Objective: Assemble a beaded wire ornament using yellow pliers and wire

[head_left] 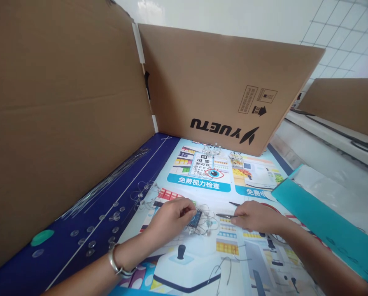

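Observation:
My left hand [176, 214] is closed in a pinch at the left side of a wire piece with clear beads [208, 224], which lies in loops on the printed sheet. The thin part between the fingertips is mostly hidden. To the right, my right hand [258, 216] is wrapped round a pair of scissors [225, 216]. Their two dark, pointed blades are spread apart and point left toward the beaded wire, with a small gap between. The scissors' handles are largely covered by the hand.
Loose clear beads [90, 244] and a green disc [42, 237] lie at left, near a bundle of straight wires [110, 176]. More beaded wire pieces [211, 151] sit at the back. Cut wires [227, 271] lie in front. Cardboard walls [202, 82] and a teal box [322, 226] border the area.

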`<state>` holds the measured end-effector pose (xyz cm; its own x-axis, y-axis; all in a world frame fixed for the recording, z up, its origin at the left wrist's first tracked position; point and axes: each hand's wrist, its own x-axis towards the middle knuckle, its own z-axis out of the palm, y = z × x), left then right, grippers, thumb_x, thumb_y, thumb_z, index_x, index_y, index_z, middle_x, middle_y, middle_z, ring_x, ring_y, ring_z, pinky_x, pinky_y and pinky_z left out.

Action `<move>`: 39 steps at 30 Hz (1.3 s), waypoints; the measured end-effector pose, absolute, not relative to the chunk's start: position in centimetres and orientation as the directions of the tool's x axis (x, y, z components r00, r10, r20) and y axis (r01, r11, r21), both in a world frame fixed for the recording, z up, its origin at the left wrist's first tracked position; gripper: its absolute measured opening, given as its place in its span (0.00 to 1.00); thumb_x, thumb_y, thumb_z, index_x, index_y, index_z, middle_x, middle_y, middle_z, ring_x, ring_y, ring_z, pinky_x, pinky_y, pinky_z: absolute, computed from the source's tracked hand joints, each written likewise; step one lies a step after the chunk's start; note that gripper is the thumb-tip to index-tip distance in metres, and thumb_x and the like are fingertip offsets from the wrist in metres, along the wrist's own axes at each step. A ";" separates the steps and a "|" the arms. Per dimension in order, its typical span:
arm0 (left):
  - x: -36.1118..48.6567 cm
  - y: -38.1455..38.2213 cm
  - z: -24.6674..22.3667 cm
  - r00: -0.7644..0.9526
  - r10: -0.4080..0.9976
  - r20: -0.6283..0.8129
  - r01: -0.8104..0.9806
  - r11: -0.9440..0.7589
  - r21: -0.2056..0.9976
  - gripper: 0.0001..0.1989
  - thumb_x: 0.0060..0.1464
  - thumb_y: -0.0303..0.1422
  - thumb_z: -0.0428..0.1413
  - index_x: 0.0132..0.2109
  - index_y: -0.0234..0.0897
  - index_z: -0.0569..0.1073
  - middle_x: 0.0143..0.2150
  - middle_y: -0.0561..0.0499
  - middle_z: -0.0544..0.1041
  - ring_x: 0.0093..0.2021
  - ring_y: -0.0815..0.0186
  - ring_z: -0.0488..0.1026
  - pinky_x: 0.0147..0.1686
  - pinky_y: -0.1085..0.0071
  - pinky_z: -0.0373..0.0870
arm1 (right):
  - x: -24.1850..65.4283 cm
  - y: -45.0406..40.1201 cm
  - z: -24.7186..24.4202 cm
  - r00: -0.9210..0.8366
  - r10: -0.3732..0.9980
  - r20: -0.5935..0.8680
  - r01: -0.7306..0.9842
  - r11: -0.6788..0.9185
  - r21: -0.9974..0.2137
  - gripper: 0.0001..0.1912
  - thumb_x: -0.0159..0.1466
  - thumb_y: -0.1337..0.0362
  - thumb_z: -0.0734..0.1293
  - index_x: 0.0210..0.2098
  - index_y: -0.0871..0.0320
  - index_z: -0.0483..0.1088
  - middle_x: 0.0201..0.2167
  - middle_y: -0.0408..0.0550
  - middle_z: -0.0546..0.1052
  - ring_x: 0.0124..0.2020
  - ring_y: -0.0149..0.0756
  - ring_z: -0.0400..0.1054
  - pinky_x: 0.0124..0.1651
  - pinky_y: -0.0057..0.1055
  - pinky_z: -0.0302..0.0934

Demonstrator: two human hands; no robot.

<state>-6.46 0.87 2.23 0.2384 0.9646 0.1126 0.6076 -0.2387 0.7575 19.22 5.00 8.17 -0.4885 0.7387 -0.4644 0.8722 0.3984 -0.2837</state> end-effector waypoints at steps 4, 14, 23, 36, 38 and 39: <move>-6.5 0.8 2.1 0.245 0.961 0.127 0.608 -0.254 0.752 0.06 0.53 0.29 0.49 0.30 0.37 0.70 0.26 0.55 0.70 0.27 0.70 0.66 0.27 0.75 0.58 | 18.9 5.4 7.9 -0.500 0.710 -0.495 0.866 0.411 -0.286 0.22 0.61 0.52 0.55 0.23 0.58 0.71 0.20 0.46 0.72 0.22 0.31 0.62 0.23 0.27 0.48; -6.6 0.9 1.8 0.258 0.956 0.138 0.601 -0.271 0.752 0.06 0.53 0.29 0.50 0.31 0.37 0.71 0.27 0.55 0.71 0.27 0.70 0.66 0.27 0.75 0.58 | 17.4 4.4 7.8 -0.489 0.791 -0.366 0.870 0.473 -0.141 0.18 0.60 0.50 0.56 0.30 0.54 0.72 0.29 0.45 0.74 0.30 0.35 0.66 0.25 0.26 0.48; -6.6 0.9 2.3 0.273 0.952 0.136 0.592 -0.278 0.756 0.06 0.52 0.28 0.50 0.30 0.37 0.71 0.26 0.55 0.71 0.27 0.70 0.66 0.27 0.76 0.58 | 16.5 1.5 7.4 -0.506 0.858 -0.084 0.843 0.513 0.163 0.12 0.63 0.60 0.57 0.35 0.56 0.70 0.31 0.50 0.73 0.35 0.42 0.66 0.34 0.33 0.53; -6.6 1.0 2.2 0.271 0.948 0.167 0.569 -0.298 0.766 0.06 0.53 0.27 0.50 0.30 0.36 0.71 0.26 0.54 0.71 0.27 0.70 0.66 0.27 0.76 0.60 | 17.9 1.8 6.5 -0.429 0.884 -0.187 0.897 0.392 -0.203 0.17 0.63 0.53 0.56 0.28 0.56 0.69 0.28 0.47 0.73 0.31 0.35 0.67 0.30 0.27 0.51; -6.5 1.0 2.2 0.269 0.949 0.165 0.573 -0.295 0.764 0.06 0.52 0.27 0.50 0.30 0.36 0.71 0.26 0.54 0.71 0.27 0.70 0.66 0.27 0.76 0.59 | 18.2 1.9 6.0 -0.423 0.883 -0.202 0.896 0.374 -0.240 0.17 0.63 0.53 0.56 0.26 0.56 0.68 0.27 0.45 0.73 0.30 0.34 0.66 0.29 0.27 0.50; -6.5 1.0 2.1 0.267 0.950 0.164 0.576 -0.293 0.763 0.06 0.52 0.27 0.50 0.30 0.36 0.71 0.26 0.54 0.71 0.27 0.70 0.66 0.27 0.75 0.59 | 18.4 2.0 5.6 -0.419 0.885 -0.204 0.895 0.365 -0.255 0.17 0.62 0.53 0.56 0.26 0.55 0.67 0.27 0.45 0.73 0.29 0.34 0.66 0.28 0.26 0.50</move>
<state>-6.52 0.96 2.13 0.2667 0.9498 0.1638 0.5756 -0.2933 0.7633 18.39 2.01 5.65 -0.4189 0.8849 -0.2039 0.8954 0.3652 -0.2548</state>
